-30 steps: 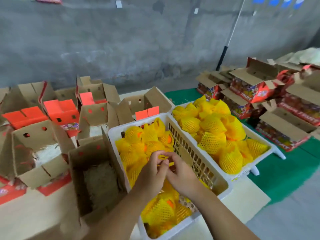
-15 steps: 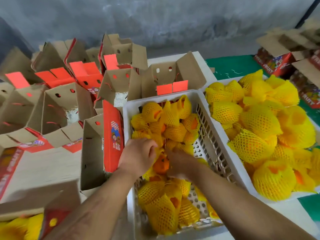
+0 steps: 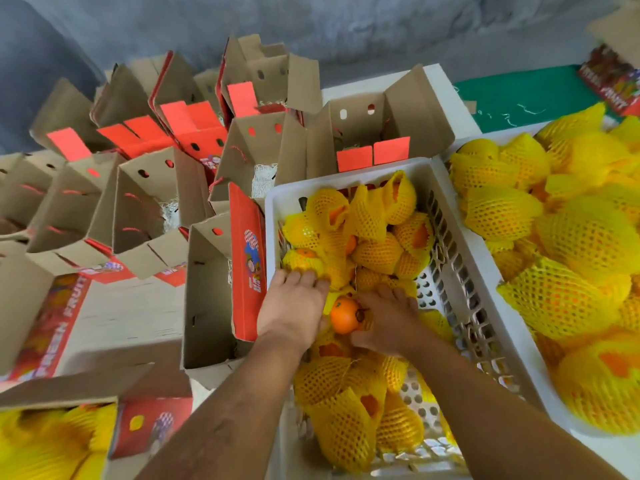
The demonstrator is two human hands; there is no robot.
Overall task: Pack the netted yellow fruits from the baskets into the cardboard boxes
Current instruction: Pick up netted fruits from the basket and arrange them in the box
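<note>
**Both hands down in the near basket, gathering fruit for the next box**

Bare orange fruit (image 3: 344, 315) sits mid-basket, its net slipped off or bunched beside it. It lies between the two hands, touching both. Right hand (image 3: 388, 320) curls round its right side, fingers bent over it and the net beneath: looks like a grip, probably to pull the net back on or lift it as is. Left hand (image 3: 294, 306) lies palm-down, fingers spread fairly flat over a netted fruit (image 3: 304, 259) at the basket's left wall; pressing or steadying, not clearly closed round anything.

Near basket (image 3: 273, 216) is part-emptied: perforated floor shows on its right side, netted fruit piled far and near. Right basket (image 3: 485, 244) is heaped full, so the person is likely finishing one before starting the other.

Open box (image 3: 207, 292) stands just left of the basket, touching its wall, flaps up, red side panel facing the basket. Short reach from basket to box; my read is that's the next target. Can't see whether it holds anything.

More open boxes (image 3: 145, 209) cluster far left, flaps raised, some with pale shredded padding inside, staged ready. Filled box (image 3: 152, 424) near left shows yellow nets.

Risk: the loose net snags when lifted.
</note>
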